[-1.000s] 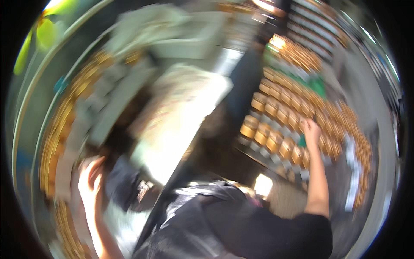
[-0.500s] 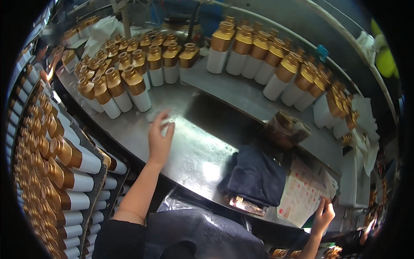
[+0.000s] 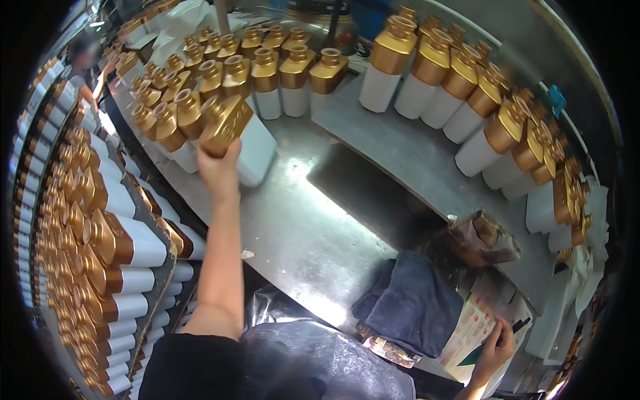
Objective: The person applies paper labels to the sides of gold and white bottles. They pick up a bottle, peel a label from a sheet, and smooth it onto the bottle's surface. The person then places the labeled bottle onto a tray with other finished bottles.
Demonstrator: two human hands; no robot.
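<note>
- The left hand (image 3: 221, 165) is closed round the gold shoulder of a tilted, angular bottle with a white body (image 3: 248, 139), near upright gold-and-white bottles (image 3: 265, 79) ahead of it.
- This held bottle looks stiff, probably fairly light; its smooth sides could slip or scratch, so the shoulder seems a sound grip.
- The right hand (image 3: 497, 348) is half curled by a printed paper sheet (image 3: 467, 328); I cannot tell whether it holds anything.
</note>
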